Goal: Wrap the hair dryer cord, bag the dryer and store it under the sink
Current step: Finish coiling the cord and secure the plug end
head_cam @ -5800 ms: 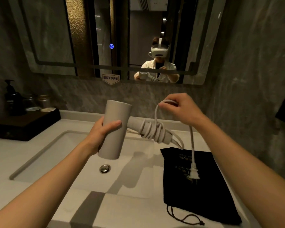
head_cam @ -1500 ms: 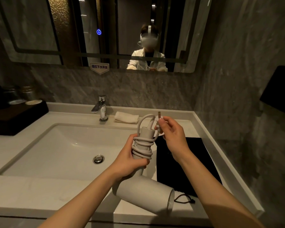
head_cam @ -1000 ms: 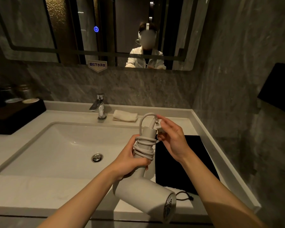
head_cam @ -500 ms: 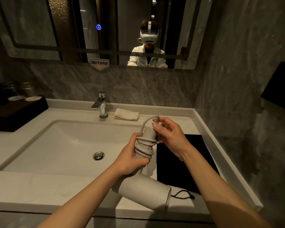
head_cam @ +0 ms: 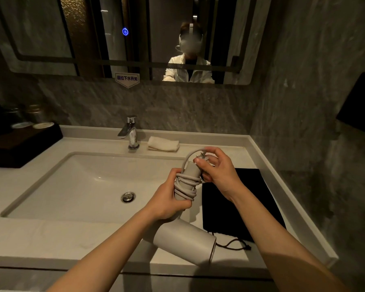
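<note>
Over the counter's front right edge, the hair dryer (head_cam: 183, 239) is held handle-up, barrel low. Its cord-wrapped handle is gripped by the closed left hand (head_cam: 169, 201); the plug (head_cam: 201, 158) is pinched by the right hand (head_cam: 217, 171). A black bag (head_cam: 259, 192) lies flat beside the sink (head_cam: 72, 182).

Basin (head_cam: 76, 186) open and bare except the drain (head_cam: 128, 197); wide free room over it. Faucet (head_cam: 130, 131) stands at the back rim, folded cloth (head_cam: 163, 143) just beside it on the ledge. Left counter blocked by a dark tray (head_cam: 23, 142) carrying jars. Right counter narrow: black bag (head_cam: 259, 199) lies flat there, its drawstring (head_cam: 232, 245) trailing toward the front edge, stone wall (head_cam: 303, 123) close on that side. Both hands and the dryer (head_cam: 183, 239) fill the space above the front right corner. Front counter strip left of the arms is bare.
</note>
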